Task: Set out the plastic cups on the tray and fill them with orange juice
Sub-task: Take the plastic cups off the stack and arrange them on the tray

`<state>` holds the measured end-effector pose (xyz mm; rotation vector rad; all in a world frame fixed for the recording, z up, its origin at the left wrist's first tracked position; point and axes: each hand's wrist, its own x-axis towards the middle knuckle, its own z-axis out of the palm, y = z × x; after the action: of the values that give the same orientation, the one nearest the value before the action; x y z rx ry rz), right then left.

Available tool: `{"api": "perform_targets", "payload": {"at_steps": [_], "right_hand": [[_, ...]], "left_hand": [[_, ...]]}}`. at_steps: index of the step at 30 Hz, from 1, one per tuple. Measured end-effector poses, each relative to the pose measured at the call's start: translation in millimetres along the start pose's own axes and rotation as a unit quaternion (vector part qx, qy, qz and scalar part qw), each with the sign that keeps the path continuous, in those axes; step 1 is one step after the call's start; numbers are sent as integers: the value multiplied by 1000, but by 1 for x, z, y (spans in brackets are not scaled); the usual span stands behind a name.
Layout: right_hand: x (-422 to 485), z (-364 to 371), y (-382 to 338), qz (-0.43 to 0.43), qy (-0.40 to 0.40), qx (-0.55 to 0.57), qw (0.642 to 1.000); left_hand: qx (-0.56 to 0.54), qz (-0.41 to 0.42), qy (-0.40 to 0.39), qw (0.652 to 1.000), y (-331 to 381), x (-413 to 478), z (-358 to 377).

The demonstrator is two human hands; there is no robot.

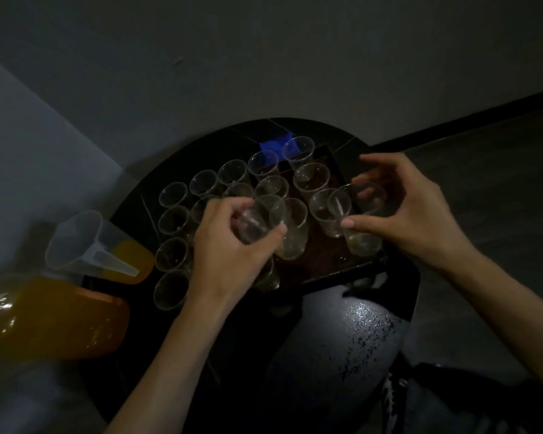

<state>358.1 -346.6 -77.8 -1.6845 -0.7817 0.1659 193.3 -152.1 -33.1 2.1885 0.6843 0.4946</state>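
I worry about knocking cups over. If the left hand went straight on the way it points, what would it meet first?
Likely the upright cup on the tray, just beyond the held cup in the left hand; depth is unclear.

Roughly seventeen cups (298, 151), two juice jugs (60, 317), one tray (314, 261).

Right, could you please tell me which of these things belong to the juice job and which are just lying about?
Job: left hand gripping the left cup; right hand gripping the right cup; standing cups; tray; juice jug; big juice container.
Lying about: blue patch on the table; pale rounded object.
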Motion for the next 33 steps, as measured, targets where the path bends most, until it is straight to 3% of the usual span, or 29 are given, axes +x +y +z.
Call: {"api": "perform_targets", "payload": {"at_steps": [4,13,22,33], "right_hand": [[-2,-11,8,-4,-34,3,999],[-4,-11,25,-93,-134,-194,967],[-8,1,39,-85,-183,-250,947],[-7,6,44,-45,-194,-252,947]], "left_hand": [[23,37,-14,999,-8,-10,20],[125,79,-48,988,-26,-19,50],[248,119,-13,961,-35,-18,65],[298,125,-13,946,-39,-14,64]]}}
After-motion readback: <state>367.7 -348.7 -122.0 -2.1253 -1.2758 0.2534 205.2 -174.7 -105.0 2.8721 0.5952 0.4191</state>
